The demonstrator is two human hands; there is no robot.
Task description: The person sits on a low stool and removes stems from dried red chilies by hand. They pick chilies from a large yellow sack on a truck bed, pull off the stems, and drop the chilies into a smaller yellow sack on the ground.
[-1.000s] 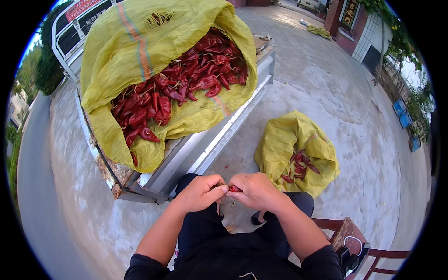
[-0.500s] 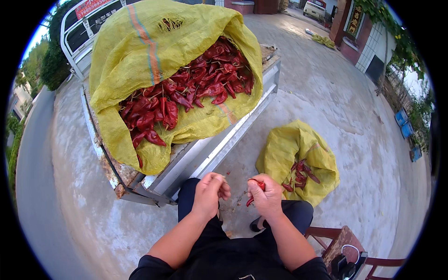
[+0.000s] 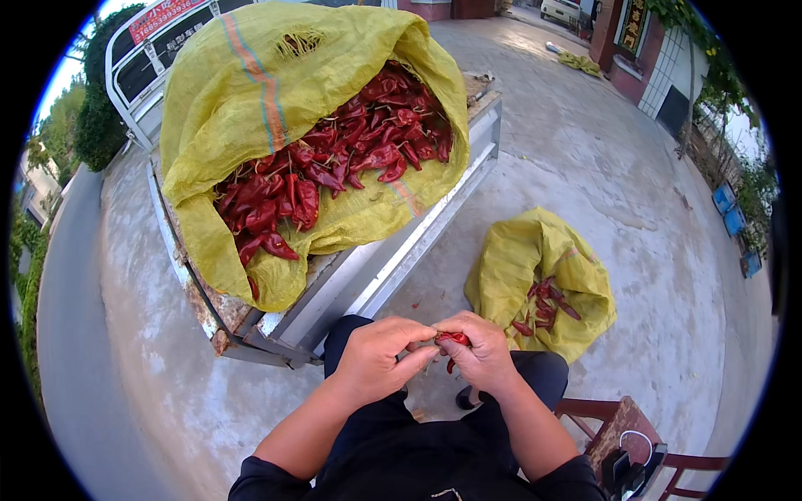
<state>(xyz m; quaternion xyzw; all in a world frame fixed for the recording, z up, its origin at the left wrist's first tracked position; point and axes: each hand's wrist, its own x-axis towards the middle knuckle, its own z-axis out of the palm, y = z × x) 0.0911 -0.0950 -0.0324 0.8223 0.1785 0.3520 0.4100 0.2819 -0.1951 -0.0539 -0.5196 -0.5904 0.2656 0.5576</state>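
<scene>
In front of my lap, my right hand (image 3: 482, 352) is closed round a red chili pepper (image 3: 454, 337), and a second red tip pokes out below its fingers. My left hand (image 3: 386, 357) meets it from the side, its fingertips at the pepper's stem end; a thin pale stem hangs by the left thumb. Ahead on the left, a big yellow woven sack (image 3: 209, 108) lies with its mouth spread, full of red chili peppers (image 3: 334, 154). A smaller yellow sack (image 3: 501, 267) stands on the ground to the right, with several darker peppers (image 3: 547, 305) inside.
The big sack rests on a truck bed (image 3: 393, 280) with a rusty corner and metal side. Near my right leg is a brown wooden stool (image 3: 614, 426) with a white cable and dark devices. Blue containers (image 3: 729, 213) line the far right, and a road (image 3: 71, 292) runs along the left.
My left hand has moved right and now meets the right hand at the pepper's stem end; before, the hands were apart. The view has shifted slightly.
</scene>
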